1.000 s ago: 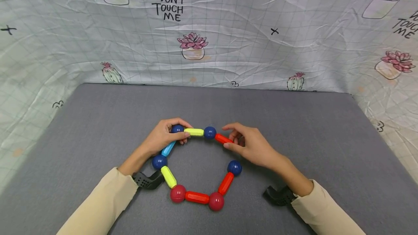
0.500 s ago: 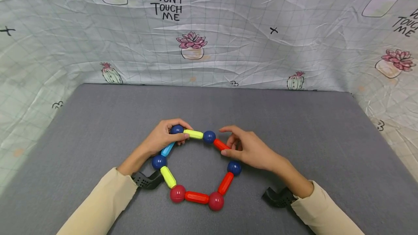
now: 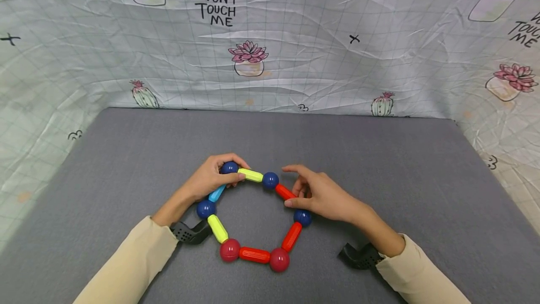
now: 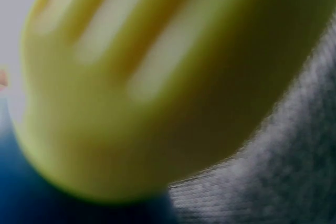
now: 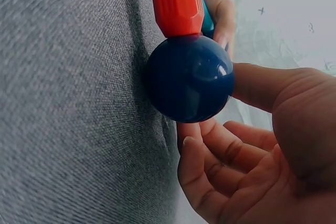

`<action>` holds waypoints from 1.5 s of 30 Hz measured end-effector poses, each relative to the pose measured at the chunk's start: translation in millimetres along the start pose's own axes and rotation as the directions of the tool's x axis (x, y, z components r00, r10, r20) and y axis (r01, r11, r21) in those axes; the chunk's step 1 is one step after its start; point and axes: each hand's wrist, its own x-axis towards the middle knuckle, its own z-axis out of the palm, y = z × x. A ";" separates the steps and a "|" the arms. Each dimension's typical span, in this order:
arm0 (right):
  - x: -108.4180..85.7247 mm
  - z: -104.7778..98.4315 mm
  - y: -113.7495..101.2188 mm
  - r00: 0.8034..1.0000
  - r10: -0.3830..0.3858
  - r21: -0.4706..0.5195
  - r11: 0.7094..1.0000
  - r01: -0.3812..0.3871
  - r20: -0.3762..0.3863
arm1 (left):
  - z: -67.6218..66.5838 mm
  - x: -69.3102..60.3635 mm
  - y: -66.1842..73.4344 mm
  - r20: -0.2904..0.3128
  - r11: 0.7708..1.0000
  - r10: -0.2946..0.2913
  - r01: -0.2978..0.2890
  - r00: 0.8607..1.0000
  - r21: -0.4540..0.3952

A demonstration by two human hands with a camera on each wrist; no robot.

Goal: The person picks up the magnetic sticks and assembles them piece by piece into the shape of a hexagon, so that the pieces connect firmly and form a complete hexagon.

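Magnetic sticks and balls form a ring on the table in the head view. My left hand (image 3: 208,177) pinches the left end of a yellow stick (image 3: 252,175), its fingers around the upper-left blue ball (image 3: 229,168). That stick leads to the top blue ball (image 3: 270,180) and a red stick (image 3: 285,192). The red stick's lower end is pinched by my right hand (image 3: 326,195), close to the right-hand blue ball (image 3: 303,218). Whether stick and ball touch is hidden by the thumb. In the right wrist view this blue ball (image 5: 189,80) covers the fingertips.
Red balls (image 3: 229,250) and more sticks make up the ring's near side on the grey table (image 3: 379,163). A lower-left yellow stick (image 4: 115,103) fills the left wrist view. A printed cloth (image 3: 295,74) hangs behind the table.
My right hand has come nearer, swinging the red stick's lower end toward the right-hand blue ball. The top blue ball and yellow stick have tilted nearer too. My left hand stays nearly still.
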 end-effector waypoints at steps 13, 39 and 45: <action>-0.3 1.1 -2.6 1.000 -0.004 0.001 1.000 0.004 0.029 | 0.3 -0.6 -0.3 -0.001 1.000 -0.002 0.002 1.000 0.021; 5.7 -2.3 11.2 0.993 -0.033 -0.107 0.994 0.021 -0.111 | 0.4 -0.2 -2.3 0.012 0.999 0.029 -0.029 1.000 0.015; 12.6 -8.3 24.0 0.974 -0.008 -0.138 0.990 -0.024 -0.227 | -0.9 -0.5 -3.1 0.076 0.996 0.087 -0.086 0.993 -0.014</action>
